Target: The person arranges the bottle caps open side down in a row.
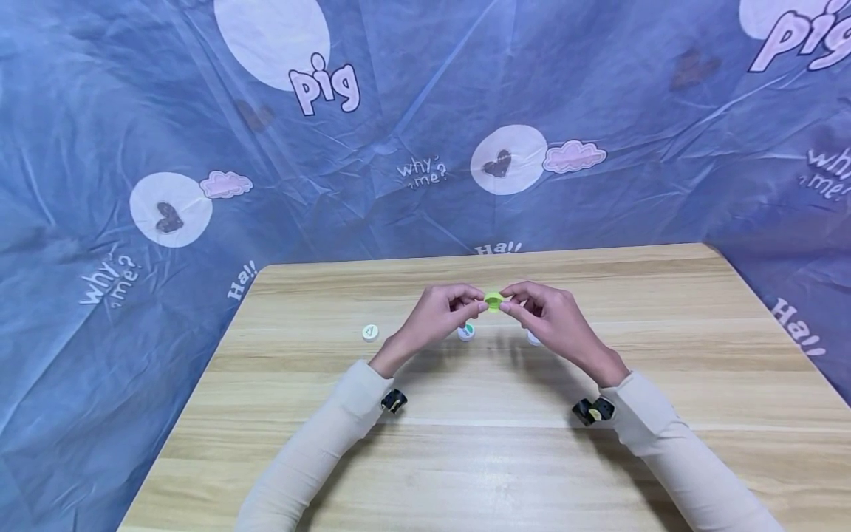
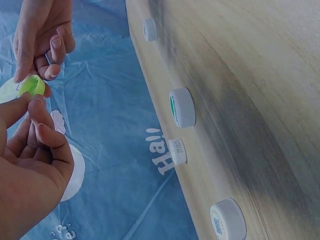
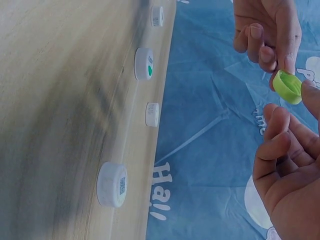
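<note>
A lime-green bottle cap [image 1: 493, 301] is held up above the table, its hollow side showing in all views. My left hand [image 1: 444, 309] pinches its left edge between thumb and index finger. From the other side, my right hand [image 1: 547, 314] grips the opposite edge with thumb and fingertips. Below the hands a white cap with a green mark [image 1: 466, 332] lies on the wood, partly covered by the left hand in the head view. Another white cap [image 1: 533, 338] shows just under the right hand.
Left of the hands sits a white cap with a printed top [image 1: 370, 332]. The right wrist view shows a small white cap [image 3: 152, 114] between larger ones. A wooden table [image 1: 465, 458] spreads below, with a blue printed cloth [image 1: 399, 118] hanging behind its far edge.
</note>
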Demonstrator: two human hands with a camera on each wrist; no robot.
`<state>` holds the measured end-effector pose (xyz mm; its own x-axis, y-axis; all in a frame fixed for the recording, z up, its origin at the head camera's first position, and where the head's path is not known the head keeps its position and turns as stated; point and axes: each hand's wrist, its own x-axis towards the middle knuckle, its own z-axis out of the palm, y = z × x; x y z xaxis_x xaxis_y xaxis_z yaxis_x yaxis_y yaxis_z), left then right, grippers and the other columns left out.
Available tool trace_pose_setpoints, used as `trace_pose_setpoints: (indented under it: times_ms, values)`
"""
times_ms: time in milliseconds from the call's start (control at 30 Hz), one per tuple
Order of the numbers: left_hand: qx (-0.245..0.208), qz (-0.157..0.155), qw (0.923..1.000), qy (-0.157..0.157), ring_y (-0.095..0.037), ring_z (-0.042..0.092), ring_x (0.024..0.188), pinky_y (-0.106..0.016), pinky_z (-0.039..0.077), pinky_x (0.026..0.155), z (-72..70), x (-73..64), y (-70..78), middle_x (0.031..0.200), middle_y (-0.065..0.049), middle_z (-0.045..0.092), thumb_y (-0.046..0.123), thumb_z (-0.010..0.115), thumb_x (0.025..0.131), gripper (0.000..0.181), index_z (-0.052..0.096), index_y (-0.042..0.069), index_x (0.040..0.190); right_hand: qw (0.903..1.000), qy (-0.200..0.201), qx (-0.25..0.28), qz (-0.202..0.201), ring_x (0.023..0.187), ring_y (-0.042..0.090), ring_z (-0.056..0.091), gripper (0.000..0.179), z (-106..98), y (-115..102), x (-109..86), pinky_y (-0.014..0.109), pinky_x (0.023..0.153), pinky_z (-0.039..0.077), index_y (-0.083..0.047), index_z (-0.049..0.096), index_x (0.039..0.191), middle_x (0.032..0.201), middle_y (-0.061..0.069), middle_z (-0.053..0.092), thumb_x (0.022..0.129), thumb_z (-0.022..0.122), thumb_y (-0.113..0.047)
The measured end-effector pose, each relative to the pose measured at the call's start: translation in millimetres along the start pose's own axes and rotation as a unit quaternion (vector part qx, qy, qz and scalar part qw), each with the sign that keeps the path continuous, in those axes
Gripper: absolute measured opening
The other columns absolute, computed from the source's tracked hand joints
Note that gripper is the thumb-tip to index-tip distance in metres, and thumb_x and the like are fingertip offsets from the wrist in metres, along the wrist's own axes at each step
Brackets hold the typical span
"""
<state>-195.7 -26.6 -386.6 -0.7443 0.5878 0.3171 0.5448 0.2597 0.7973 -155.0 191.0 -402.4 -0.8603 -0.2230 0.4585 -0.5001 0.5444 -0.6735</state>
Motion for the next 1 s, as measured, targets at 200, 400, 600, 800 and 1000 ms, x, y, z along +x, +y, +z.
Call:
trace_pose_setpoints:
  times_ms: [200,400,600,800,1000]
  values:
    - [0.006,0.003,1.0000,0.001,-0.008,0.060,0.061,-0.025,0.050,0.055,3.0,1.4,-11.1,0.077,-0.003,0.068,0.013,0.067,0.089,0.015,0.070,0.005,0.101,1.0000,0.000,0.005,-0.006,0.052,0.008,0.053,0.018,1.9,-0.1,-0.4,0.023,0.045,0.042,-0.013,0.067,0.104,0.072,-0.008,0.062,0.090,0.067,-0.024]
    - [0.009,-0.001,0.9999,-0.008,-0.007,0.060,0.063,-0.025,0.051,0.057,3.9,-0.1,-10.3,0.078,0.003,0.067,0.019,0.067,0.090,0.018,0.070,0.005,0.101,1.0000,0.003,0.004,-0.006,0.048,0.009,0.051,0.010,3.5,0.0,-1.0,0.022,0.042,0.040,-0.015,0.069,0.095,0.063,-0.006,0.058,0.089,0.068,-0.023]
    - [0.007,-0.007,0.9999,-0.013,-0.009,0.061,0.063,-0.025,0.052,0.057,4.9,-1.0,-10.5,0.079,0.000,0.068,0.020,0.066,0.090,0.019,0.070,0.005,0.101,1.0000,0.008,-0.002,-0.005,0.047,0.008,0.049,0.008,4.3,-1.3,-1.2,0.021,0.042,0.037,-0.016,0.070,0.091,0.059,-0.001,0.057,0.088,0.069,-0.024]
    - [0.007,-0.026,0.9994,-0.021,-0.017,0.062,0.066,-0.025,0.051,0.058,5.3,-2.4,-11.5,0.079,0.001,0.067,0.024,0.065,0.091,0.021,0.069,0.008,0.103,0.9998,0.017,-0.006,-0.003,0.047,0.008,0.049,0.008,5.6,-1.8,-1.9,0.021,0.042,0.038,-0.017,0.070,0.089,0.060,-0.010,0.056,0.087,0.070,-0.024]
    - [0.006,-0.035,0.9991,-0.022,-0.025,0.064,0.071,-0.025,0.052,0.061,5.3,-2.6,-11.8,0.078,0.007,0.065,0.027,0.065,0.091,0.023,0.069,0.009,0.105,0.9995,0.028,-0.009,-0.012,0.048,0.008,0.049,0.007,6.7,0.5,-2.2,0.020,0.043,0.038,-0.016,0.071,0.088,0.062,-0.008,0.058,0.086,0.071,-0.023]
